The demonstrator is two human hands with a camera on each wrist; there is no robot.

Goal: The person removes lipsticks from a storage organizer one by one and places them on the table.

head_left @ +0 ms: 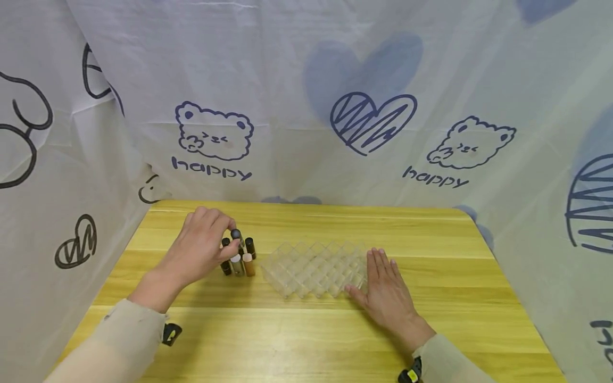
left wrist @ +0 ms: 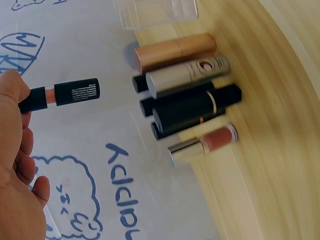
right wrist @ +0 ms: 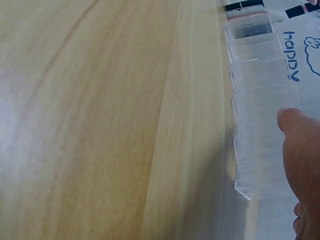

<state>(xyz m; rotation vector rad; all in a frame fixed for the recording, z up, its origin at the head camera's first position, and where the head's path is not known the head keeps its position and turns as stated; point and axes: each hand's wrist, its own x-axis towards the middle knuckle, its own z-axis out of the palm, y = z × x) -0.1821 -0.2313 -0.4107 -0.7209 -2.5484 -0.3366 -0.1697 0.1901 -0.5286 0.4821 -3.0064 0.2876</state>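
Observation:
My left hand (head_left: 198, 247) pinches the end of a black lipstick tube (left wrist: 77, 92) with a pink band, held up over a cluster of upright cosmetic tubes. In the left wrist view the cluster has a copper tube (left wrist: 175, 51), a silver tube (left wrist: 172, 80), several black tubes (left wrist: 185, 111) and a lip gloss (left wrist: 218, 139) with reddish contents and a shiny cap. To the right stands a clear plastic organizer (head_left: 311, 271) with diamond-shaped compartments. Straight fingers of my right hand (head_left: 388, 298) rest along its right end, the thumb (right wrist: 290, 120) touching its near side.
All of this stands on a yellow wood-grain table (head_left: 306, 340). Behind it and at both sides hangs a white cloth (head_left: 282, 80) printed with hearts and bears. The tubes stand just left of the organizer, a narrow gap between them.

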